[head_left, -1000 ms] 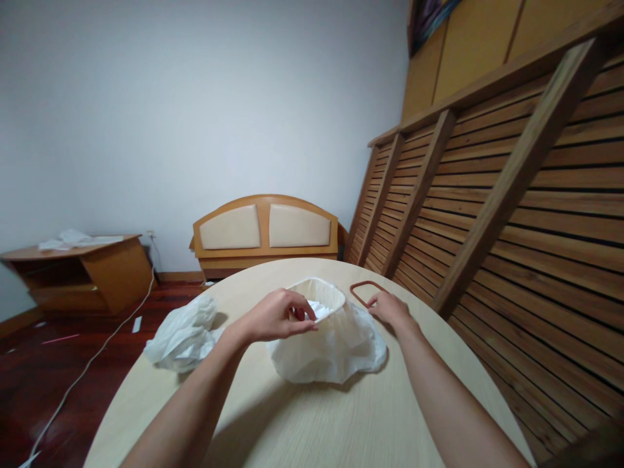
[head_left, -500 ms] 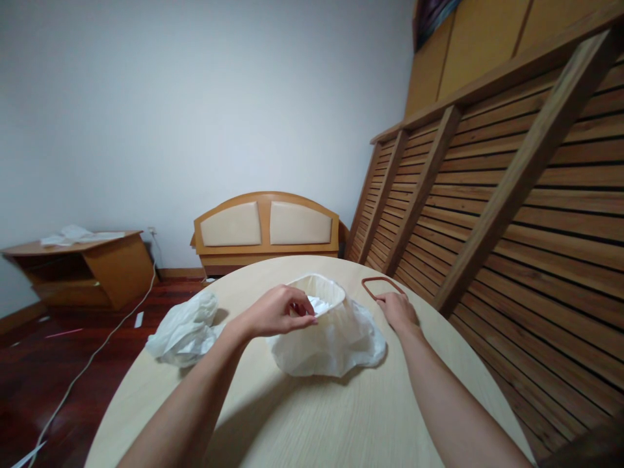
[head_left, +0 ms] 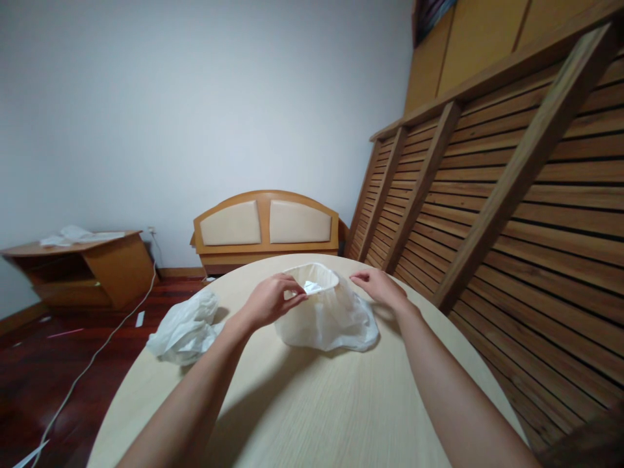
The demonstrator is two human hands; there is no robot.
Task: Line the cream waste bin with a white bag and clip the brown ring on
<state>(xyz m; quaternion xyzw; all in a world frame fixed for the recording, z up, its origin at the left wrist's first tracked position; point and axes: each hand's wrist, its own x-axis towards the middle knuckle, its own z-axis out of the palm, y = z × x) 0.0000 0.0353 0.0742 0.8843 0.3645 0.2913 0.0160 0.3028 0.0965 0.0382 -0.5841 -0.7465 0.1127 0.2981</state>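
Dim, diffuse room light, source out of frame; wall [head_left: 219, 117] brightest mid-frame, corners darker. Soft shadow on table [head_left: 351, 409] beside left forearm [head_left: 195, 390]. Wide-angle stretch toward edges, fine detail soft.

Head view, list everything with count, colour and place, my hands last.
Round table: 1, pale wood, foreground
Open bag: 1, white, mid-table
Contents: count unclear, white, inside open bag
Crumpled bag: 1, whitish, table's left side
Wall: 1, pale grey-blue, background
Headboard: 1, orange-brown and cream, before the wall
Floor: 1, dark red, left
Low cabinet: 1, brown, far left
Loose sheets: count unclear, white, on low cabinet
Cable: 1, pale, along floor
Scraps: several, white, on floor
Stick: 1, pink, on floor
Slatted panel: 1, brown wood, right
Cupboards: count unclear, yellow-brown, upper right
Cloth: count unclear, dark, top right
Left hand: 1, bare, pinching open bag's rim
Right hand: 1, bare, right of open bag; grip unclear
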